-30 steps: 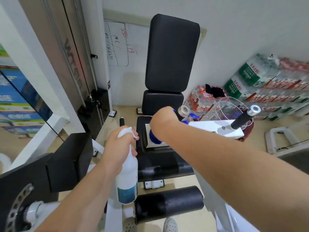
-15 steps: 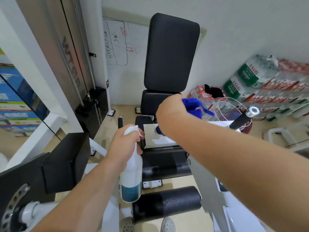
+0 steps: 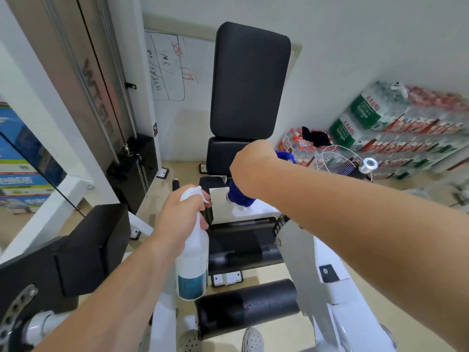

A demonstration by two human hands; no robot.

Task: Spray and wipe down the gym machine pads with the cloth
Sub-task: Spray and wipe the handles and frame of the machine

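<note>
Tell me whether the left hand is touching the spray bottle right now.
Touching. The head view shows the left hand with its fingers curled around the neck of the white spray bottle, holding it upright.

Saw only two ends of the blue cloth [image 3: 240, 198], the rest buried under the right grip [image 3: 253, 166], fingers hidden behind its back. Could not see the neck of the spray bottle [image 3: 193, 265] inside the left grip [image 3: 181, 214]. Could not read the whiteboard [image 3: 172, 69] scrawl. Found both forearms [image 3: 355, 224] and a shoe [image 3: 253, 340] cut off by the edges.
</note>
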